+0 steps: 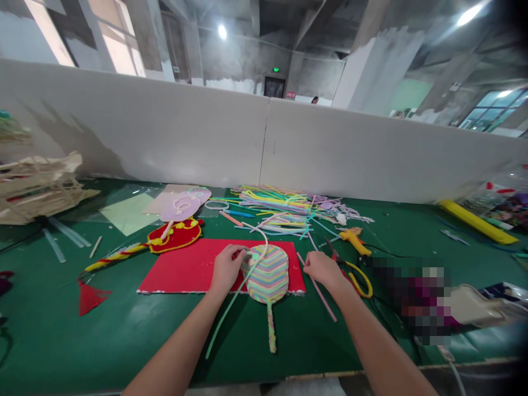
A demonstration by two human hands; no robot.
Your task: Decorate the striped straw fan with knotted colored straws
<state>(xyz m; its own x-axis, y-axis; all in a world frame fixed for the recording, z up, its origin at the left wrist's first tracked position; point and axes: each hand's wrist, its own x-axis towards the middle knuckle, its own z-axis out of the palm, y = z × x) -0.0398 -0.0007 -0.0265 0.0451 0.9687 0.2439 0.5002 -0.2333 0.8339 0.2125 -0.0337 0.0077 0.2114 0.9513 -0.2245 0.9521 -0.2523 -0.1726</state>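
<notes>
The striped fan [268, 275] lies on the red sheet's [185, 269] right end, its handle hanging off the near edge. The left hand [226, 268] pinches a green strip [225, 316] against the fan's top left rim; this looks like strip-laying work. The right hand [322, 268] curls over a pink strip [319, 291] just right of the sheet; whether it grips is unclear. Any next move calls for a steady fan. Scissors [355, 272] lie further right, and loose strips [280, 203] are piled beyond the sheet.

Bright, even light comes from ceiling lamps [223, 31] that flare white and blown-out windows [117, 47] at upper left. Soft shadows lie on the white partition [86, 146]. The left hand [226, 268] and right hand [324, 269] look sharp; edges bend, right corners darken, one patch [412, 297] is pixelated.
</notes>
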